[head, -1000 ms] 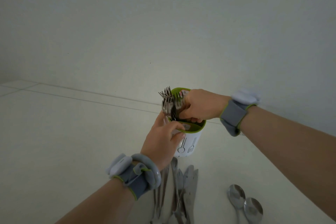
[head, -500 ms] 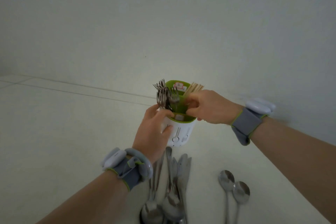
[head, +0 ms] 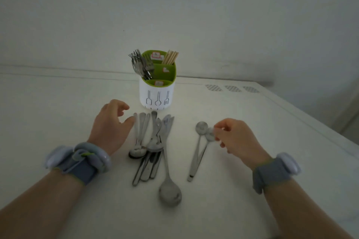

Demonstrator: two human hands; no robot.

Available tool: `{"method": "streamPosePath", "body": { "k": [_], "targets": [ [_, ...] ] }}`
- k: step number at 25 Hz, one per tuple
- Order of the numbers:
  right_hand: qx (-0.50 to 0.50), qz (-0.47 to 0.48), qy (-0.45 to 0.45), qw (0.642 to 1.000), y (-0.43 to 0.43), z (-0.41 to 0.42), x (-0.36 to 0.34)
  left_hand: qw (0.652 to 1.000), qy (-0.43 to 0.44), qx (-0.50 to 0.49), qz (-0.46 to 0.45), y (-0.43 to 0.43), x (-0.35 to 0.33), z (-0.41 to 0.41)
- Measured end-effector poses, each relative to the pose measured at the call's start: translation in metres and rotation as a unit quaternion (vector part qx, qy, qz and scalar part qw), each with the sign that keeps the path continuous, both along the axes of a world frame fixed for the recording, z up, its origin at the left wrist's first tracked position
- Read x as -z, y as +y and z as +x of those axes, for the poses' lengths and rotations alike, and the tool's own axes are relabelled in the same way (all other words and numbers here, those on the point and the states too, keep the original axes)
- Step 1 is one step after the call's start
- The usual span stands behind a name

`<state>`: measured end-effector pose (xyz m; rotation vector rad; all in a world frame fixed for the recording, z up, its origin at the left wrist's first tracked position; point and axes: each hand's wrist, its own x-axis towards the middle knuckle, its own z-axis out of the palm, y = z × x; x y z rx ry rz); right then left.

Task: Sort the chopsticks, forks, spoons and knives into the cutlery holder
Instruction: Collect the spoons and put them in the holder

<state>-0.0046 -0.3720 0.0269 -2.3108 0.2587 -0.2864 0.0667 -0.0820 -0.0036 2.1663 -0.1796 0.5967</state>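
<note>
Cutlery holder point(head: 157, 94) with loose pieces, white worktop point(head: 58, 103)

Holder: white tub with green divided insert, upright, towards the back of the worktop.
Forks point(head: 140, 64): bundled in the holder's left compartment, prongs up.
Chopsticks point(head: 170, 57): standing in the holder's rear right compartment.
Knives and spoons point(head: 153, 141): mixed heap on the worktop, just in front of the holder.
Large spoon point(head: 170, 193): at the near end of that heap, bowl farthest from the holder.
Two small spoons point(head: 202, 129): side by side, front right of the holder, apart from the heap.
Left hand point(head: 110, 128): front left of the holder, beside the heap; fingers loosely curled, grasping nothing.
Right hand point(head: 237, 137): front right of the holder, fingers curled at one small spoon's bowl; whether they grasp it cannot be told.
Grey wristbands point(head: 77, 163): one on each wrist.
</note>
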Motion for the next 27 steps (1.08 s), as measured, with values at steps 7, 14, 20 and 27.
{"method": "streamPosePath", "body": {
  "k": [7, 14, 20, 27],
  "targets": [
    [-0.031, -0.188, 0.007, 0.982, 0.039, -0.017, 0.022, 0.998, 0.055, -0.016, 0.038, 0.016, -0.002, -0.046],
    [-0.023, -0.185, 0.103, 0.977, 0.032, -0.017, 0.015, 0.983, 0.08, 0.115, 0.116, 0.003, 0.005, -0.062],
    [0.008, -0.237, 0.145, 0.961, 0.026, -0.015, 0.012, 0.972, 0.032, 0.123, 0.197, -0.008, 0.014, -0.057],
    [0.012, -0.228, 0.063, 0.971, 0.021, -0.01, 0.019, 0.954, -0.103, 0.134, 0.246, -0.032, 0.004, -0.059]
  ]
}}
